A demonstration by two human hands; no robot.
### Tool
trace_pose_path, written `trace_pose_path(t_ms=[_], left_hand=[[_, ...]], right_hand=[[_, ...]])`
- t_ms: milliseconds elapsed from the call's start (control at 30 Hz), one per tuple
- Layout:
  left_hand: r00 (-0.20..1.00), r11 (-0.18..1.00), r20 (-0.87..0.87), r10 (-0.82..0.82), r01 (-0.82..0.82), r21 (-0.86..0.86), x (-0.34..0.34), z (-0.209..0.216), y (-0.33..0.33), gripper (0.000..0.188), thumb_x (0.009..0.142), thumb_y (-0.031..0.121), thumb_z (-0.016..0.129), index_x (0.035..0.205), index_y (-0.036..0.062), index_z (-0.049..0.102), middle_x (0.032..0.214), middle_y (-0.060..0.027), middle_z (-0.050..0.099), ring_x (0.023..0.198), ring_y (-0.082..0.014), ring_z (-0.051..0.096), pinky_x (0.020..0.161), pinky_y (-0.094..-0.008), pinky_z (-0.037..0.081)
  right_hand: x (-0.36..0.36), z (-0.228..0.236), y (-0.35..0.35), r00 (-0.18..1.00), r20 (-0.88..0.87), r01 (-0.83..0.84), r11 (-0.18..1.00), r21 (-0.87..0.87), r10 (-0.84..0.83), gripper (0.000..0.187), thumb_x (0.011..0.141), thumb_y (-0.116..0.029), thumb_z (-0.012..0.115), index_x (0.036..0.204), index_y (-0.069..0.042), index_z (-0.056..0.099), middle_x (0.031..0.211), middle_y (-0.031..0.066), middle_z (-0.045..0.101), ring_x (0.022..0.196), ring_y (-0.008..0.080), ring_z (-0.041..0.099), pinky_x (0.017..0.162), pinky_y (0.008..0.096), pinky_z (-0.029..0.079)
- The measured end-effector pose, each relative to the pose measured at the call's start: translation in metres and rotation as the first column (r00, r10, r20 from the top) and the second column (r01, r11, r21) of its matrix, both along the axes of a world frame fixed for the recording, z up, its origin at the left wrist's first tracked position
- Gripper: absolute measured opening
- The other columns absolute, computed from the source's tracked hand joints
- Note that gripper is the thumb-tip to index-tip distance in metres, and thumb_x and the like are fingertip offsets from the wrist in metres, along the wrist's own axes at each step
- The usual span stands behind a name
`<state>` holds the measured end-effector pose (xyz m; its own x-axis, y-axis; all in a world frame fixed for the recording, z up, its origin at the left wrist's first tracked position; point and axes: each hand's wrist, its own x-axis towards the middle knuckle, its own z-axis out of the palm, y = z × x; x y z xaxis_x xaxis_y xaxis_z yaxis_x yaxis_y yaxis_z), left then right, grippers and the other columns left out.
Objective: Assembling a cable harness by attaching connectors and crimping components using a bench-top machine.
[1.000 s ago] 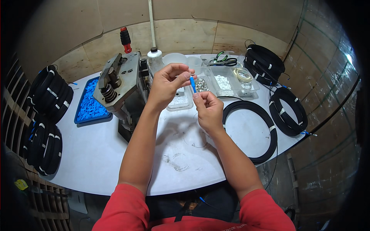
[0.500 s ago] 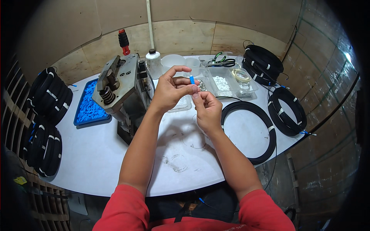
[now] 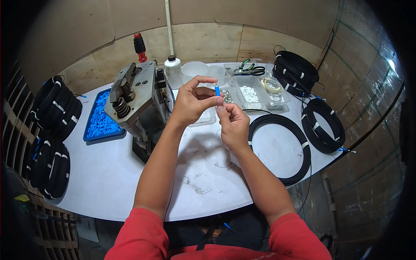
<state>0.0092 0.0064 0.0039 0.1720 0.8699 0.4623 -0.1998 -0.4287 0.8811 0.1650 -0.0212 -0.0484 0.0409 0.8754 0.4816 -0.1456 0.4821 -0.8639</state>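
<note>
Above the middle of the table, my left hand (image 3: 193,102) pinches a small blue cable connector (image 3: 217,91) upright between thumb and fingers. Its index fingertip arches over the connector's top end. Just below, the thumb and index finger of my right hand (image 3: 235,128) are pressed together close to the left thumb, at the connector's lower end. A thin black cable runs from behind the right hand toward a coil of black cable (image 3: 281,119) lying flat to its right. What exactly the right fingertips grip is hidden.
A metal press (image 3: 138,93) with a red-black handle stands left, beside a blue tray (image 3: 104,138) of blue connector parts. Behind my hands are a white bottle (image 3: 173,71), clear bins of small parts, and scissors (image 3: 253,70). More black coils (image 3: 55,106) (image 3: 295,69) line both sides.
Hardly anything differs. The connector and my left fingers have shifted very slightly to the right; my right hand stays in place.
</note>
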Motion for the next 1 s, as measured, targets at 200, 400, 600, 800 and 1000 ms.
trace_pose_path(t_ms=[200,400,600,800,1000], left_hand=[[1.000,1.000,-0.003,0.003,-0.003,0.005,0.0008,0.0000,0.0001,0.050,0.083,-0.003,0.085,0.127,0.0023,0.062,0.103,-0.0187,0.077,0.096,-0.0213,0.076,0.085,-0.0364,0.063],[0.999,1.000,-0.023,0.031,-0.031,-0.006,0.0015,0.0010,-0.0015,0.048,0.082,-0.003,0.085,0.124,0.0023,0.063,0.103,-0.0193,0.078,0.096,-0.0214,0.076,0.086,-0.0362,0.063],[1.000,1.000,-0.002,0.016,-0.016,-0.001,0.0020,-0.0002,-0.0003,0.047,0.083,-0.004,0.085,0.124,0.0020,0.063,0.103,-0.0192,0.078,0.096,-0.0211,0.076,0.086,-0.0367,0.063],[1.000,1.000,-0.013,-0.008,0.008,-0.023,0.0008,-0.0008,-0.0018,0.054,0.085,0.000,0.084,0.133,0.0028,0.060,0.107,-0.0178,0.077,0.101,-0.0198,0.074,0.089,-0.0357,0.061],[0.971,0.975,0.168,-0.172,0.192,-0.112,-0.0016,-0.0058,0.0010,0.057,0.094,0.004,0.074,0.145,0.0016,0.050,0.115,-0.0173,0.075,0.111,-0.0221,0.071,0.098,-0.0381,0.057]], right_hand=[[0.0005,0.0024,-0.0022,1.000,0.012,0.017,1.000,0.003,-0.017,0.022,0.103,-0.022,0.070,0.096,-0.001,0.070,0.073,-0.0057,0.060,0.067,0.0021,0.047,0.060,0.0221,0.039],[-0.0002,0.0010,-0.0014,1.000,0.009,0.024,1.000,0.006,-0.024,0.023,0.103,-0.023,0.070,0.096,-0.001,0.070,0.072,-0.0062,0.058,0.066,0.0022,0.045,0.059,0.0221,0.038],[0.0008,0.0012,-0.0013,1.000,0.009,0.025,1.000,0.003,-0.025,0.023,0.103,-0.024,0.070,0.095,-0.002,0.070,0.072,-0.0063,0.058,0.066,0.0021,0.045,0.059,0.0222,0.038],[0.0007,0.0026,-0.0006,1.000,-0.027,-0.004,1.000,-0.008,0.004,0.021,0.103,-0.022,0.070,0.098,-0.001,0.071,0.074,-0.0061,0.059,0.068,0.0019,0.046,0.061,0.0220,0.039],[0.0002,0.0029,0.0006,0.999,-0.035,-0.019,1.000,0.011,0.019,0.020,0.103,-0.021,0.070,0.100,-0.001,0.072,0.077,-0.0052,0.062,0.070,0.0020,0.049,0.063,0.0214,0.041]])
